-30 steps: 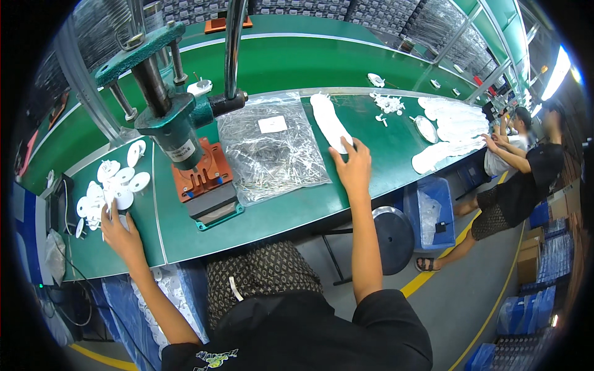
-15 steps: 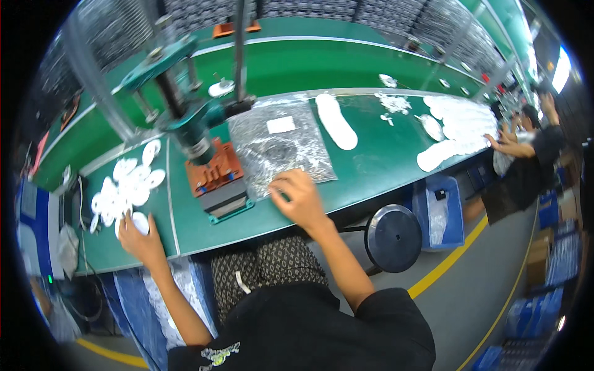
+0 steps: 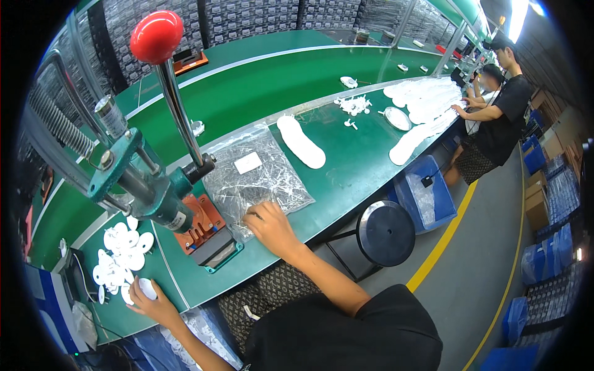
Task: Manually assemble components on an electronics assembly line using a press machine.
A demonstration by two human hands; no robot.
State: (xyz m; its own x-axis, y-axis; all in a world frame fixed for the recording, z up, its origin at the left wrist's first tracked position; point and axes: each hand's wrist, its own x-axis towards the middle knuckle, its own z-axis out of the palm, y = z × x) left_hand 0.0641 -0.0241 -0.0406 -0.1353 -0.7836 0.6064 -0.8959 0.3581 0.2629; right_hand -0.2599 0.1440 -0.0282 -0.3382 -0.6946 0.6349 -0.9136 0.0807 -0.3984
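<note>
My left hand [image 3: 153,304] is at the near left of the bench, its thumb and fingers around a white round disc [image 3: 147,288]. Just beyond it lies a loose heap of white discs [image 3: 124,252], some with short stems. My right hand [image 3: 272,230] rests at the near edge of a clear plastic bag [image 3: 281,182] of thin metal pins, fingers bent and slightly apart; I see nothing clearly held in them. Between my hands stands a green hand press [image 3: 145,185] with a red ball knob [image 3: 156,37] on its lever. Under it sits an orange fixture [image 3: 203,221].
A white insole-shaped piece [image 3: 301,142] lies right of the bag. Farther right are small white parts [image 3: 354,105], a white oval piece [image 3: 397,119] and a pile of long white pieces [image 3: 424,99]. A round black stool [image 3: 386,234] and blue bin [image 3: 427,191] stand alongside; two people work beyond.
The view has shifted and turned, bringing the press's red knob into sight. My right hand has settled lower onto the near edge of the bag. My left hand stays at the white disc.
</note>
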